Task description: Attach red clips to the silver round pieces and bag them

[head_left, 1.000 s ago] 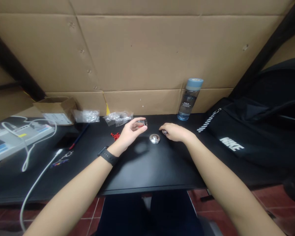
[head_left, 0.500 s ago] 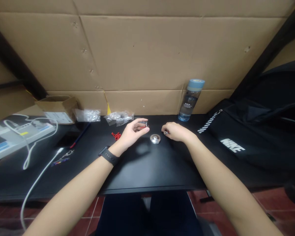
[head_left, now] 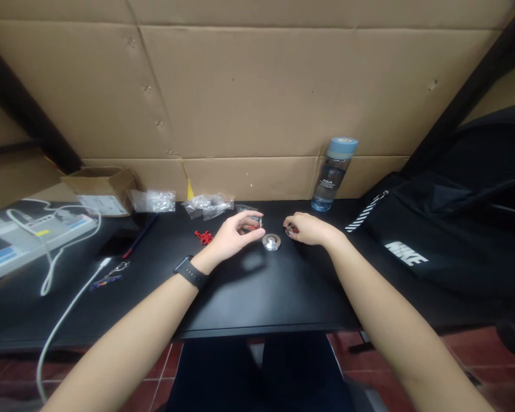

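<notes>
A round, domed silver metal piece (head_left: pixel 271 242) lies on the black table between my two hands. My left hand (head_left: pixel 234 233), just left of it, has thumb and fingers closed around a small shiny piece with red in it (head_left: pixel 260 222); most of that piece is hidden. To the right of the dome, the curled fingers of my right hand (head_left: pixel 305 228) pinch a small shiny metal piece (head_left: pixel 289 230), largely covered by the fingers. A tangle of red cord (head_left: pixel 203 237) rests beside my left hand, near the watch strap.
Clear plastic bags (head_left: pixel 209 206) and a cardboard box (head_left: pixel 102 191) sit along the back. An AQUA water bottle (head_left: pixel 327 182) stands back right, beside a black bag (head_left: pixel 405 257). At left are a power strip (head_left: pixel 55 232), a white cable and a keychain (head_left: pixel 109 278).
My left hand has moved slightly right and down, closer to the domed metal piece. My right hand has shifted only a little. The domed piece stays in place.
</notes>
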`<state>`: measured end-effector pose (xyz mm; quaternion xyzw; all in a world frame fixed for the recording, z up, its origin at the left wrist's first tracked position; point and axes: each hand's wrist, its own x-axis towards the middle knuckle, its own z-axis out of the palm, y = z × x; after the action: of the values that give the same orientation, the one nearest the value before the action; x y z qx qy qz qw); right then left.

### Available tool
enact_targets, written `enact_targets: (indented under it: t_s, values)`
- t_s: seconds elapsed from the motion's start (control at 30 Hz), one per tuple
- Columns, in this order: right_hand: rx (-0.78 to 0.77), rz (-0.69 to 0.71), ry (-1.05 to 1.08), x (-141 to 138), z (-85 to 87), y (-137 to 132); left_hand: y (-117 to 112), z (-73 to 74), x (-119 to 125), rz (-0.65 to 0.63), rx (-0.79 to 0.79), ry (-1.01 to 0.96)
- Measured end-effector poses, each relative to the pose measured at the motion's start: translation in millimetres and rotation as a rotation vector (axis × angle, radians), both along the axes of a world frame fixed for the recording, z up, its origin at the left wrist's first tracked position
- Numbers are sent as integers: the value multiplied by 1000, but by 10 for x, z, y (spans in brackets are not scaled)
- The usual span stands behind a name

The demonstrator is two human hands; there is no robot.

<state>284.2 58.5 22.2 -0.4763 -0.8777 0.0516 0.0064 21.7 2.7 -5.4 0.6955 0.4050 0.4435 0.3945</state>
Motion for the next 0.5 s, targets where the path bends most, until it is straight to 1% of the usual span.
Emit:
enact_targets:
  t_s: [0.17, 0.3, 0.4, 0.5]
  values:
    - [-10, 3, -3, -2, 22, -6, -18, -3, -2, -100, 15, 121]
    - [-9, 14, 17, 3, -5, -5, -41, -15, 8, -191, 3, 193]
    - [4, 14, 38, -9, -46, -1, -43, -45, 19, -244, -30, 177]
    - [23, 29, 80, -46, -61, -15, -31, -67, 22, -224, -51, 127]
